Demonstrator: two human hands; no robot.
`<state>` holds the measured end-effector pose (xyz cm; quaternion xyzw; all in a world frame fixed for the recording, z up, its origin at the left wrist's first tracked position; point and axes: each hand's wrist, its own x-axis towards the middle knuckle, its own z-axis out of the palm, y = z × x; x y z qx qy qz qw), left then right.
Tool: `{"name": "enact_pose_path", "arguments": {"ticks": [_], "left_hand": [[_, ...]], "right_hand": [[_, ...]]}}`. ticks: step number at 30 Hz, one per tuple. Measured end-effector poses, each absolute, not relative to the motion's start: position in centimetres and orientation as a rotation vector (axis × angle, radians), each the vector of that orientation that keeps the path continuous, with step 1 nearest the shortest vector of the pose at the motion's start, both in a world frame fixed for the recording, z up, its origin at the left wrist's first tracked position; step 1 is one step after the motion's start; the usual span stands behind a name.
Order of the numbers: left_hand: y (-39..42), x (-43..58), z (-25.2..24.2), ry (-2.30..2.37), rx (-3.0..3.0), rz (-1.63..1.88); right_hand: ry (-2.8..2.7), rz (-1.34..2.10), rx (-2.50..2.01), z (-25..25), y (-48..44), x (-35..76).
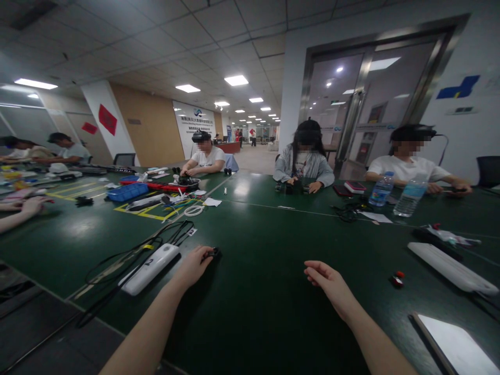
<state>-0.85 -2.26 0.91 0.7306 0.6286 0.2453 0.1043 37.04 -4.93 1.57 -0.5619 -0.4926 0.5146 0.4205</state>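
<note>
One small black object (214,252), on the green table (253,307), pinched in the fingers of my left hand (195,266), right of the white device marked "2" (151,268). My right hand (328,285): loosely half-curled, nothing visibly held, red-and-black item (397,280) rightward.

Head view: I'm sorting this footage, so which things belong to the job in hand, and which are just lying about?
In use, it seems: small dark object in the left hand; right hand, holding nothing visible.
Apparently lying about: white case marked 2; small red-and-black item; tablet-like slab; two water bottles; second white case.
</note>
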Motion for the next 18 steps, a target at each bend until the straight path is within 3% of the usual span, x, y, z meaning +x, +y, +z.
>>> {"name": "enact_pose_path", "arguments": {"ticks": [18], "left_hand": [[-1.90, -0.29, 0.46, 1.989, 2.095, 0.621]], "right_hand": [[-1.220, 1.306, -1.399, 1.11, -4.72, 37.22]]}}
